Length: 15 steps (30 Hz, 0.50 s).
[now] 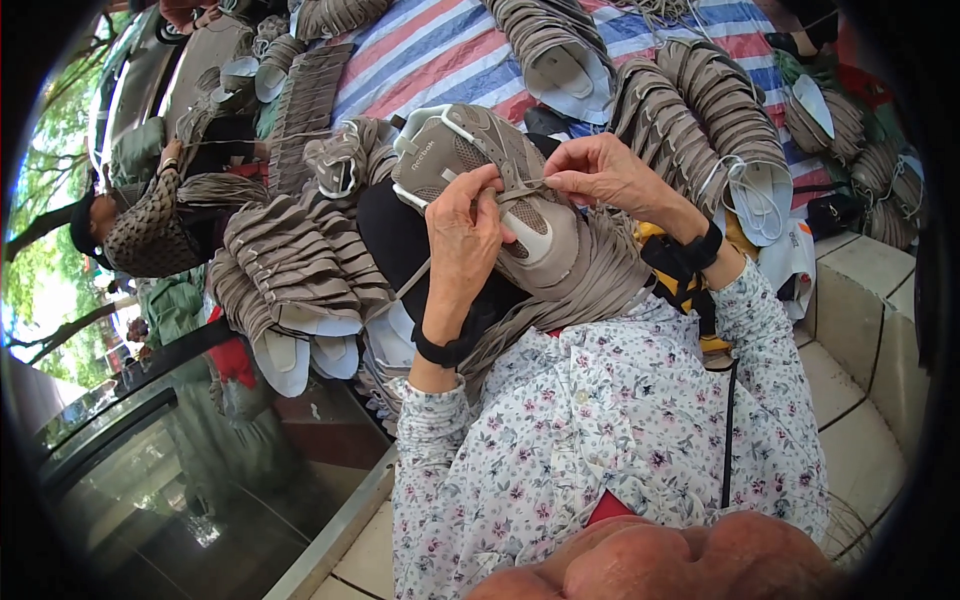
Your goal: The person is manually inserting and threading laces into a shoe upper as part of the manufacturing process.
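Note:
A taupe and white shoe upper (470,160) lies on my lap, toe pointing away to the upper left. My left hand (462,232) rests over its middle and pinches a grey lace (520,190) against the eyelets. My right hand (600,172) holds the same lace's other part between thumb and fingers, just right of the upper. Both wrists carry black bands. A loose lace end (412,280) trails down to the left over black cloth (395,240) on my lap.
Stacks of similar taupe uppers (290,255) lie at left, more stacks (700,110) at right and behind on a striped tarp (440,50). Another person (150,230) sits at far left. A glass panel (180,480) is below left, tiled ledge (860,300) at right.

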Tool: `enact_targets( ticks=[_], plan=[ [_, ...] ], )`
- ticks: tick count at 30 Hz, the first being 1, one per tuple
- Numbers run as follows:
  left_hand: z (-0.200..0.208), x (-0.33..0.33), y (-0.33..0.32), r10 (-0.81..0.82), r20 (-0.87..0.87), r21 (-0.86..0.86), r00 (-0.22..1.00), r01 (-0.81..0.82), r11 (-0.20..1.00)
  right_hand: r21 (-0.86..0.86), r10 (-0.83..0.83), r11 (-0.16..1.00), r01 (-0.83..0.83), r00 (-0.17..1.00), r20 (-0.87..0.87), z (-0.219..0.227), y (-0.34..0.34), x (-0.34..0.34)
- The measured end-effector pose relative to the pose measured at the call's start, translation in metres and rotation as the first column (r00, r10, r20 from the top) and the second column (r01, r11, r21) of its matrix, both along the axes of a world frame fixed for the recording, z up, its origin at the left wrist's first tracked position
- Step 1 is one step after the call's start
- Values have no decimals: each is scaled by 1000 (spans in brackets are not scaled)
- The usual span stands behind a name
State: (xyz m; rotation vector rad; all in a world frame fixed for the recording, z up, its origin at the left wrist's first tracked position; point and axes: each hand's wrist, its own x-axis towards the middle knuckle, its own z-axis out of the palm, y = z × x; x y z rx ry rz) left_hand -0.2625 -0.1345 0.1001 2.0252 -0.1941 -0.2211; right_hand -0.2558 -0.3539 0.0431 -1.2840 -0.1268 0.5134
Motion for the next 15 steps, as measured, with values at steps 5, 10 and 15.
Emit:
enact_targets(
  ticks=[5,10,15],
  plan=[
    [-1,16,9,-264,247,278,932,192,941,55,-26,998,24,999,40,0,10,-1],
    [-2,17,11,-230,172,141,958,207,968,43,-105,994,100,986,129,-6,25,-6],
    [-5,17,9,-215,262,207,941,163,965,7,-129,992,129,984,121,-4,28,-5]
  ],
)
